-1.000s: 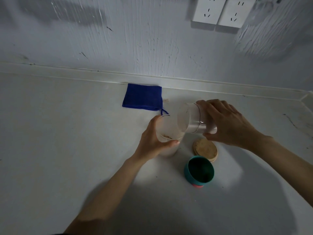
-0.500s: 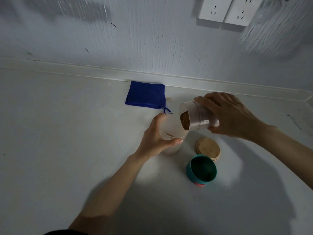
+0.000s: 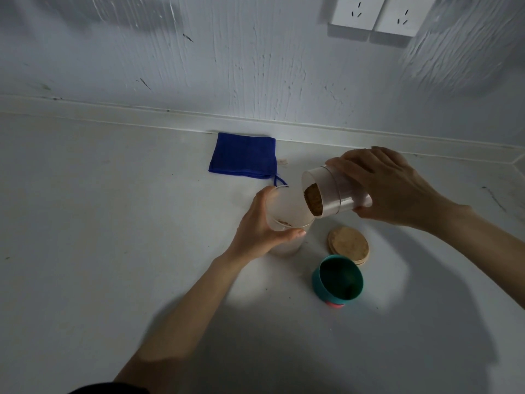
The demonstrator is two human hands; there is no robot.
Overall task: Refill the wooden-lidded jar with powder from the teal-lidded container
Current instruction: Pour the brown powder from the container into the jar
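Two bare hands at work on white counter (image 3: 99, 223). Blue cloth pouch (image 3: 243, 155) behind jar, near wall. Left hand (image 3: 262, 227) wrapped around open jar (image 3: 287, 216), upright on counter. Right hand (image 3: 389, 184) clamped on container (image 3: 331, 194), tipped sideways, mouth over jar rim, brown powder (image 3: 313, 200) at lip. Wooden lid (image 3: 348, 245) flat, right of jar. Teal lid (image 3: 338, 280) upturned, just in front of wooden lid.

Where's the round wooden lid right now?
In the head view, the round wooden lid lies flat on the white counter, right of the clear jar held by the left hand and just behind the upturned teal lid.
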